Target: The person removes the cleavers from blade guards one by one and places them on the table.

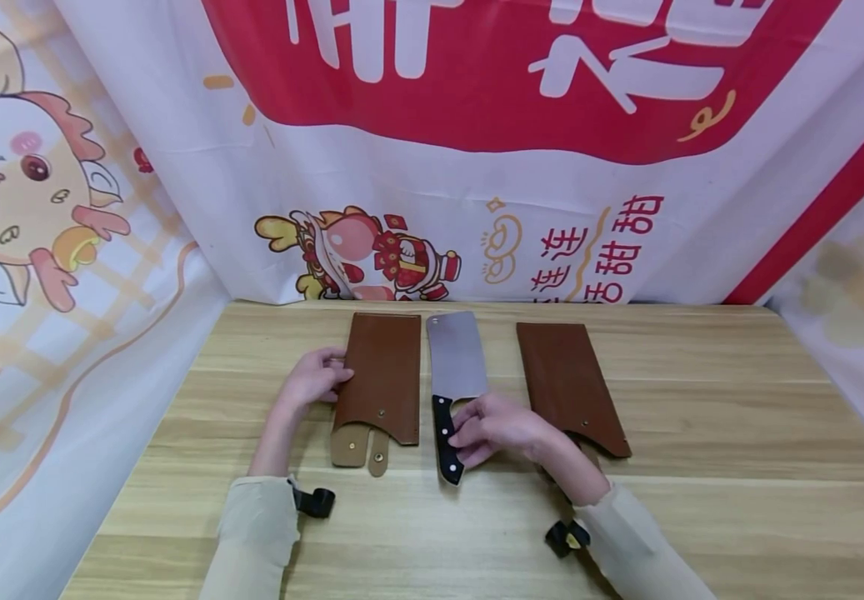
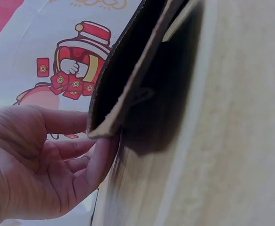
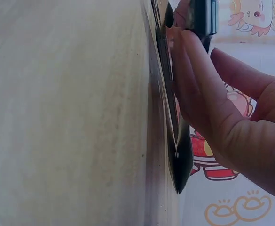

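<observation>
On the left lies a brown leather knife sheath (image 1: 382, 367), its tan flap and strap sticking out toward me. My left hand (image 1: 315, 377) pinches this sheath's left edge; the left wrist view shows the open mouth of the sheath (image 2: 106, 120) at my fingers. Just to its right is a cleaver (image 1: 457, 354), with a wide grey blade pointing away and a black riveted handle (image 1: 446, 442). My right hand (image 1: 495, 429) holds that handle from the right side. In the right wrist view, fingers cover part of the handle (image 3: 200, 16).
A second brown sheath (image 1: 574, 383) lies to the right, partly behind my right forearm. All of it is on a wood-grain table (image 1: 739, 400). A printed cloth (image 1: 417, 183) hangs along the table's back edge, with more cloth at both sides.
</observation>
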